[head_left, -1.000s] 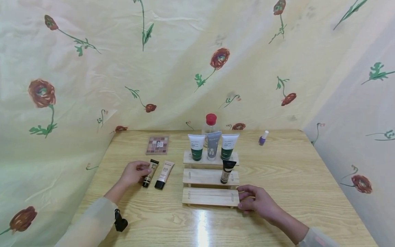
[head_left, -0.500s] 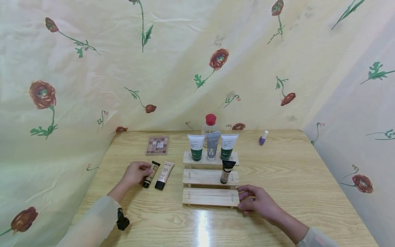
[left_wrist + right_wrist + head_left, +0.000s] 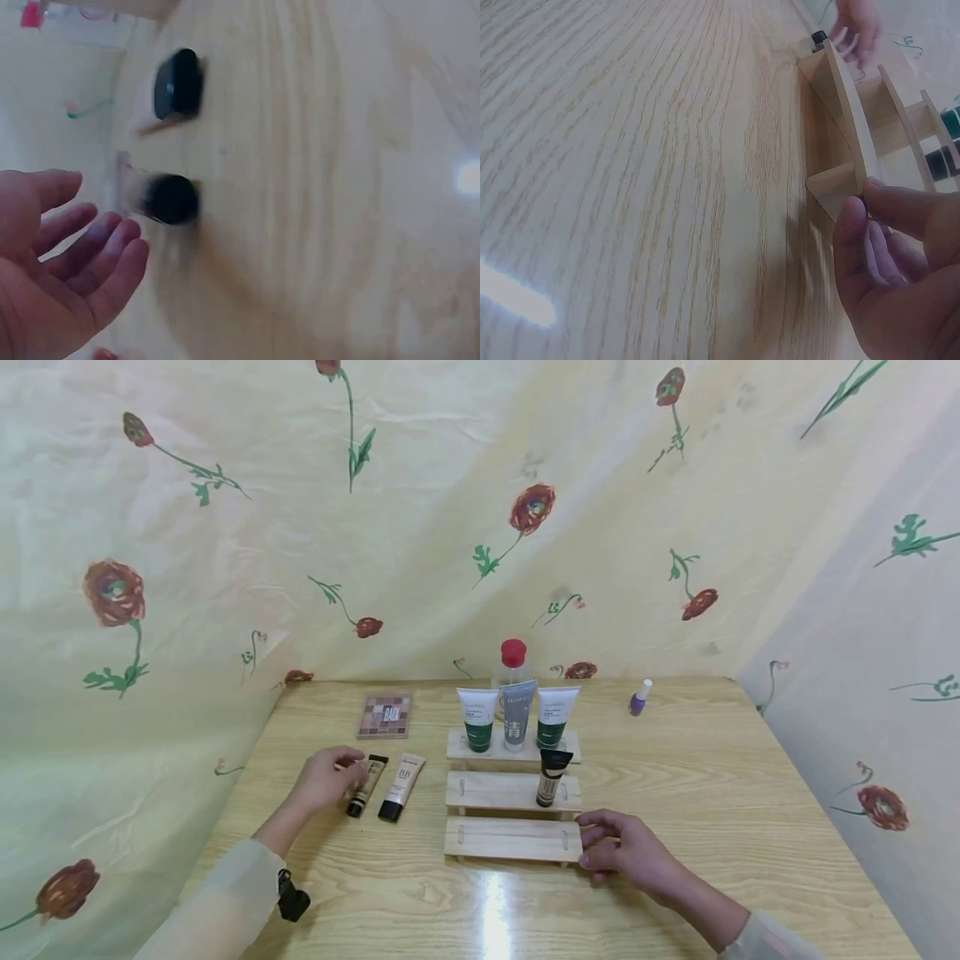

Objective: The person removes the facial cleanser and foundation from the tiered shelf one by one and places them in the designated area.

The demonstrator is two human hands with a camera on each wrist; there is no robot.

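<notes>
My left hand (image 3: 326, 779) is beside a small gold-and-black cosmetic tube (image 3: 366, 789) lying on the table. In the left wrist view its fingers (image 3: 124, 274) are spread and loosely bent, apart from the tube's black cap (image 3: 172, 199). A BB cream tube (image 3: 401, 785) with a black cap lies just to the right. My right hand (image 3: 626, 852) pinches the right end of the lowest step of a three-tier wooden rack (image 3: 510, 839) between thumb and index finger. On the middle step stands a black-capped tube (image 3: 551, 781).
Two white-and-green tubes (image 3: 478, 714) and a grey tube (image 3: 516, 714) stand on the top step. Behind them is a red-capped bottle (image 3: 513, 653). An eyeshadow palette (image 3: 384, 717) lies back left; purple nail polish (image 3: 638, 700) stands back right. Floral cloth (image 3: 420, 527) hangs behind the table.
My left hand has eased slightly left, away from the small gold-and-black tube, and its fingers have loosened. My right hand stays in place on the rack. The head view has shifted slightly.
</notes>
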